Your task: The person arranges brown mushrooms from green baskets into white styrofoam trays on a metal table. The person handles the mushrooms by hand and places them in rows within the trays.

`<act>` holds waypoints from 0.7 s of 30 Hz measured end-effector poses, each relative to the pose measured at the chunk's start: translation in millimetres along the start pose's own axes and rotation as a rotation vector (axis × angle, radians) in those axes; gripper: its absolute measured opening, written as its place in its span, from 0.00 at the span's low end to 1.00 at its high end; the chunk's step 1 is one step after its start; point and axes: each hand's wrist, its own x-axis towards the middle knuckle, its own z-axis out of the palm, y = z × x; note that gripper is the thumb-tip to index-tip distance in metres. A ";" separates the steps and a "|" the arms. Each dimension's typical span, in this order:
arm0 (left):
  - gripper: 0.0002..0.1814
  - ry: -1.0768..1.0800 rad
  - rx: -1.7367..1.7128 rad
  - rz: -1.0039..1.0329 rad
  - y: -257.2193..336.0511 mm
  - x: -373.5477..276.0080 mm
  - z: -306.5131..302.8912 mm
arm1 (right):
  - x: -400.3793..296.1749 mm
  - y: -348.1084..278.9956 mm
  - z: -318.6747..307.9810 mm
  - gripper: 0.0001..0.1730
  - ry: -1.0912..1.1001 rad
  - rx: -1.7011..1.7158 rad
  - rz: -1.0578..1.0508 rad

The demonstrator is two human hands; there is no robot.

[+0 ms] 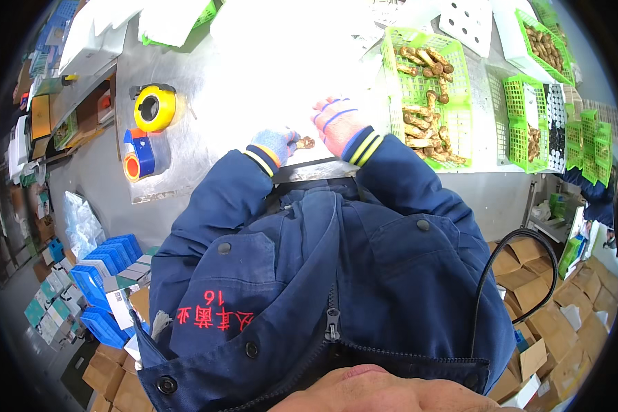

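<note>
My left hand (pixel 276 144), in a light blue knitted glove, grips a small brown mushroom (pixel 306 143) near the front edge of the metal worktable (pixel 180 67). The mushroom's brown end points toward my right hand. Just to the right is my right hand (pixel 338 125), in a pink glove with blue stripes. Its fingers are bent and blurred by glare, so whether anything is in them is unclear. A green plastic basket (pixel 461 103) stands to the right of that hand. Several long-stemmed mushrooms (pixel 426 131) lie inside it in two loose groups.
On the left of the table are a yellow tape roll (pixel 165 108) and a blue tape dispenser (pixel 144 157). More green baskets (pixel 517 123) stand at the right. Blue crates (pixel 90 283) and cardboard boxes (pixel 551 319) fill the floor behind. Strong glare whitens the table's middle.
</note>
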 end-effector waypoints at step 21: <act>0.13 0.035 0.270 0.037 -15.9 16.5 -0.3 | 17.4 -3.0 13.0 0.12 -0.233 -0.159 0.125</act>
